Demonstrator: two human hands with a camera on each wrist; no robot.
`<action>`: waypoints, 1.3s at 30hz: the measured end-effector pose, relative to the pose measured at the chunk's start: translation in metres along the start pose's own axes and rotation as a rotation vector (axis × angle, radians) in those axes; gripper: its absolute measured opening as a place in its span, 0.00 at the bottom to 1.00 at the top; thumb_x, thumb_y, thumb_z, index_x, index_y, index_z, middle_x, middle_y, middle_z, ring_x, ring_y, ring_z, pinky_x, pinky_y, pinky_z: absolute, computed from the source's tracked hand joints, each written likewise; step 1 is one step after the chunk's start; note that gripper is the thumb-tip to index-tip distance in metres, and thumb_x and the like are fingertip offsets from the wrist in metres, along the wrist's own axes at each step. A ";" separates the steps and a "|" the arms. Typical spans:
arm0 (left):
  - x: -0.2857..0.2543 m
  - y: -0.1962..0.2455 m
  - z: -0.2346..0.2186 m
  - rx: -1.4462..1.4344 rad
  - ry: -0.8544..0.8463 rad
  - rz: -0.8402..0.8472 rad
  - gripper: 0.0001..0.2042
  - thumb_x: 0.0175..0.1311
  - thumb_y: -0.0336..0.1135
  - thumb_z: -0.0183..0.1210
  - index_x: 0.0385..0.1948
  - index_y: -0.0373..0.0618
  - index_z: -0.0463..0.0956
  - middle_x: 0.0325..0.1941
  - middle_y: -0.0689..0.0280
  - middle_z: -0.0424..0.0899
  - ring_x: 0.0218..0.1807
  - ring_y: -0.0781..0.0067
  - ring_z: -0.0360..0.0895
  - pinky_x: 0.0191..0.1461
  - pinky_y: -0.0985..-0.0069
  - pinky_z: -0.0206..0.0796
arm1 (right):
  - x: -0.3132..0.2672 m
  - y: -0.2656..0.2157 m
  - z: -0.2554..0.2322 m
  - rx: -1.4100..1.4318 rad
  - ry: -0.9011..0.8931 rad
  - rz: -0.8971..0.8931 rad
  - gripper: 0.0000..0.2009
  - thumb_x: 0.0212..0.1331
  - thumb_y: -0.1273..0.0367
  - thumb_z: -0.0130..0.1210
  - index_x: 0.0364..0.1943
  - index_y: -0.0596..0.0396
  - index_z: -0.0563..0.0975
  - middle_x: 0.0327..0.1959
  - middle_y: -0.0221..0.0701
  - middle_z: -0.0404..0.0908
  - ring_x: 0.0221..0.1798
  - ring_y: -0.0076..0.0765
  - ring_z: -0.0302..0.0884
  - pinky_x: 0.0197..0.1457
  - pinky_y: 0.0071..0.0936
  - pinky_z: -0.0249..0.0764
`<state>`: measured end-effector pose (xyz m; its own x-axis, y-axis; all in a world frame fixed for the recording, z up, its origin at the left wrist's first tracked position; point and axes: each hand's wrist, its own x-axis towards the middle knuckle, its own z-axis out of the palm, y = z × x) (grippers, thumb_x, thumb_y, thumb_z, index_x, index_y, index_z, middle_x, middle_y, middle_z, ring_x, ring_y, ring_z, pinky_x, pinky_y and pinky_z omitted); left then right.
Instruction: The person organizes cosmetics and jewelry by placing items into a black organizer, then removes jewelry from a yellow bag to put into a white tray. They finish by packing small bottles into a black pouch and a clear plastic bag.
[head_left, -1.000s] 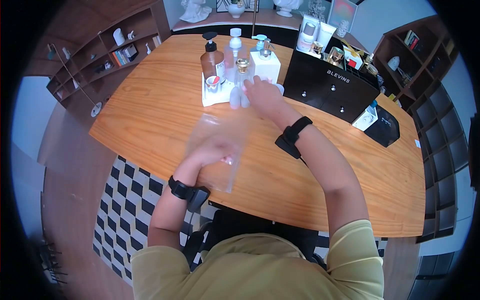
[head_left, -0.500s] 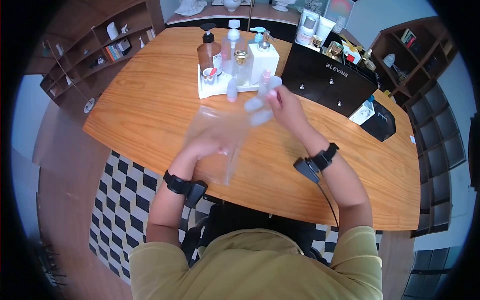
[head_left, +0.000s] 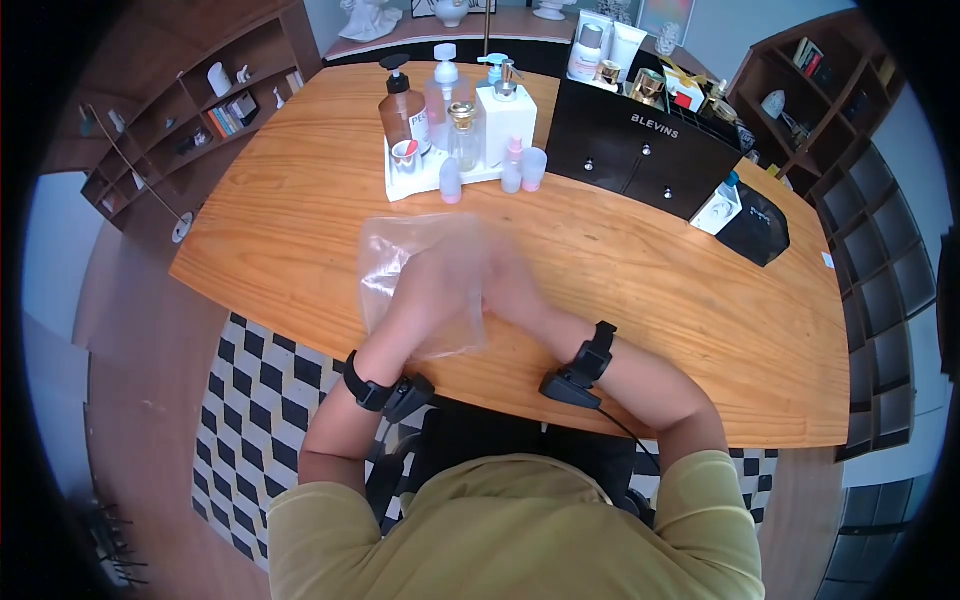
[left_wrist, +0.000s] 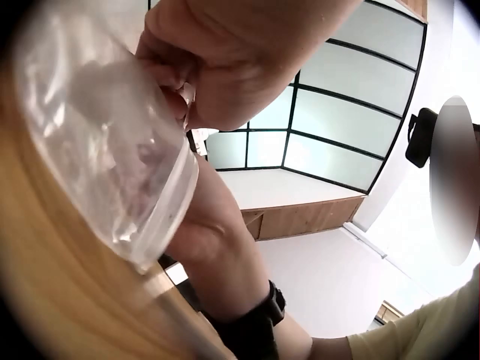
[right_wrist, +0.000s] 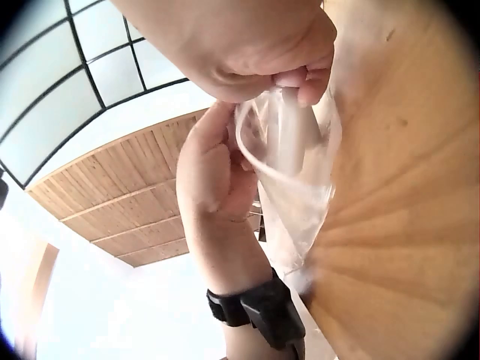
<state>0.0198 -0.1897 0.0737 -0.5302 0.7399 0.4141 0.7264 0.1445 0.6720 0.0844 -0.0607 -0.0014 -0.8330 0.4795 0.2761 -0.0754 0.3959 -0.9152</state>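
A clear plastic bag lies across the near part of the wooden table under both hands. My left hand grips the bag's edge and, in the right wrist view, holds the bag's mouth spread. My right hand is at that mouth. Its fingertips pinch a small frosted bottle, whose body is inside the bag. In the left wrist view the bag hangs from the left hand, with the right forearm behind it.
Toward the back, a white tray carries several pump bottles and a glass bottle. Before it stand a frosted bottle, a pink-topped bottle and a frosted cup. A black drawer box stands right of these.
My right hand took frosted items from in front of the tray and moved down and left to the bag. The left hand has stayed on the bag, shifting slightly.
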 end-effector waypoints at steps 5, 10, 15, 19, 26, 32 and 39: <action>0.002 -0.016 0.012 -0.179 -0.004 -0.034 0.12 0.68 0.38 0.54 0.29 0.39 0.73 0.19 0.71 0.73 0.23 0.86 0.66 0.26 0.82 0.59 | -0.004 -0.006 0.015 0.151 -0.025 -0.177 0.08 0.64 0.67 0.51 0.39 0.58 0.74 0.30 0.32 0.79 0.33 0.30 0.77 0.37 0.29 0.72; -0.008 -0.020 0.022 -0.515 -0.065 -0.157 0.12 0.69 0.41 0.54 0.31 0.42 0.74 0.22 0.79 0.71 0.23 0.92 0.64 0.26 0.89 0.55 | -0.001 -0.029 0.020 0.715 -0.163 0.202 0.14 0.66 0.59 0.45 0.33 0.56 0.75 0.25 0.29 0.77 0.23 0.18 0.72 0.22 0.16 0.64; -0.010 -0.011 0.021 -0.590 -0.008 -0.247 0.11 0.70 0.41 0.54 0.32 0.43 0.74 0.20 0.79 0.71 0.21 0.93 0.63 0.25 0.89 0.54 | 0.006 -0.019 0.036 0.973 -0.135 0.299 0.18 0.68 0.57 0.41 0.32 0.56 0.75 0.24 0.28 0.76 0.15 0.20 0.69 0.12 0.15 0.59; -0.016 -0.019 0.031 -0.633 0.111 -0.234 0.11 0.70 0.41 0.54 0.31 0.44 0.74 0.19 0.79 0.70 0.20 0.92 0.63 0.23 0.89 0.53 | 0.008 -0.019 0.039 0.974 -0.040 0.406 0.12 0.67 0.62 0.46 0.36 0.56 0.75 0.26 0.30 0.78 0.18 0.21 0.72 0.16 0.17 0.64; -0.023 -0.026 0.028 -0.633 0.158 -0.297 0.13 0.70 0.39 0.53 0.23 0.46 0.71 0.18 0.79 0.68 0.20 0.92 0.59 0.23 0.88 0.49 | -0.004 -0.012 0.022 0.777 -0.185 0.159 0.10 0.63 0.68 0.53 0.45 0.57 0.76 0.33 0.27 0.80 0.38 0.23 0.77 0.40 0.25 0.74; -0.028 -0.043 0.034 -0.605 0.158 -0.379 0.15 0.69 0.38 0.54 0.19 0.47 0.69 0.18 0.82 0.66 0.21 0.93 0.56 0.23 0.88 0.45 | 0.017 -0.059 -0.063 -0.230 -0.276 0.292 0.10 0.57 0.70 0.52 0.42 0.56 0.78 0.32 0.38 0.81 0.38 0.32 0.79 0.42 0.32 0.73; -0.031 -0.048 0.039 -0.598 0.173 -0.390 0.15 0.69 0.38 0.55 0.19 0.48 0.69 0.17 0.83 0.64 0.21 0.93 0.54 0.22 0.87 0.44 | 0.101 -0.019 -0.084 -0.786 0.357 -0.152 0.15 0.52 0.68 0.60 0.42 0.59 0.72 0.39 0.46 0.75 0.47 0.52 0.76 0.46 0.41 0.75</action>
<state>0.0184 -0.1942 0.0047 -0.7989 0.5862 0.1343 0.1343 -0.0437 0.9900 0.0480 0.0459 0.0686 -0.6137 0.5419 0.5742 0.3372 0.8375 -0.4300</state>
